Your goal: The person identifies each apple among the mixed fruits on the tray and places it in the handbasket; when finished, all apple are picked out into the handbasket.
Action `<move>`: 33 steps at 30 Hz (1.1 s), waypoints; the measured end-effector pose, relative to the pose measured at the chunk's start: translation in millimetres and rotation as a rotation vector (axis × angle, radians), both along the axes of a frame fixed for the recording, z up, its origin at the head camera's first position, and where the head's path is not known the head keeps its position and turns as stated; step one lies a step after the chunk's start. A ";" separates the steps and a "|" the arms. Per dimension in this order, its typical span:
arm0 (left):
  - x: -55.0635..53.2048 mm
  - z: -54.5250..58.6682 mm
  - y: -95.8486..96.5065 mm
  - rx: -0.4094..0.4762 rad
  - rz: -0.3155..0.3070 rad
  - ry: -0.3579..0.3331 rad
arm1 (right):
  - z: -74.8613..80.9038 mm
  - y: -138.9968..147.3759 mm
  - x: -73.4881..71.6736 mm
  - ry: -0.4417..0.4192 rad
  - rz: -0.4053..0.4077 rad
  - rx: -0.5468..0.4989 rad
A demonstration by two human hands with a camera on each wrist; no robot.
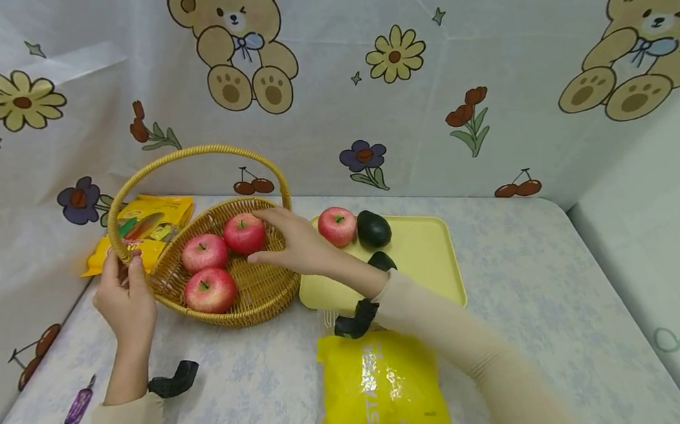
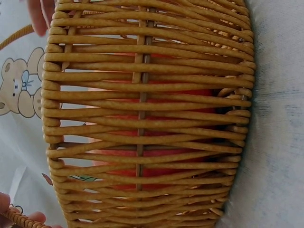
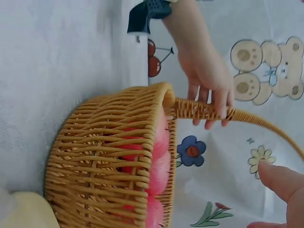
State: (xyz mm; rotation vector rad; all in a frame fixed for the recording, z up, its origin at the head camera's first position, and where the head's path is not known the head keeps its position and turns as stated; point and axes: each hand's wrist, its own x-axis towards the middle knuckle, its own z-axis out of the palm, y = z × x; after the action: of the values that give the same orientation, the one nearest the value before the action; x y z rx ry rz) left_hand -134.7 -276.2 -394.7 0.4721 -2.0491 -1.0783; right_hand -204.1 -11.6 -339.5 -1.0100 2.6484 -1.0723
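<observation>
A wicker basket (image 1: 263, 311) with a tall arched handle (image 1: 197, 151) holds three red apples (image 1: 210, 291). My left hand (image 1: 128, 303) grips the lower left end of that handle, and the right wrist view shows its fingers curled round the wrapped wicker. Over the basket's right side hangs my right hand (image 1: 293, 241), thumb and fingers spread apart. In the head view its fingertips overlap the edge of the rightmost apple (image 1: 245, 234), while the right wrist view has the thumb (image 3: 278, 180) away from the fruit. Through the weave, the left wrist view shows red apple skin.
Right of the basket, a yellow tray (image 1: 425, 251) bears another apple (image 1: 337, 226) and dark avocados (image 1: 373, 229). A yellow pasta packet (image 1: 380, 394) lies in front. Behind the basket's left side is a yellow bag (image 1: 156, 214); a purple-wrapped candy (image 1: 78, 407) lies front left.
</observation>
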 end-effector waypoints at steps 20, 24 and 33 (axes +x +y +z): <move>-1.4 -2.1 -2.7 -0.008 -0.012 0.019 | 7.2 112.5 -21.4 0.041 -0.087 -0.188; -1.4 -1.9 -2.8 -0.007 -0.012 0.029 | -1.5 122.1 -37.4 0.061 -0.125 -0.225; -2.0 -1.4 -1.8 0.002 -0.008 0.019 | -25.0 129.6 -65.5 0.012 -0.188 -0.237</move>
State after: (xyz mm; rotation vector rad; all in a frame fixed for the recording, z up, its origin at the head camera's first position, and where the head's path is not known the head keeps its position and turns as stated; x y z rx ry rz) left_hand -136.7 -278.0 -396.1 0.4534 -2.0351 -1.0858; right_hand -269.6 117.9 -364.6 -0.8150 2.7175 -1.4517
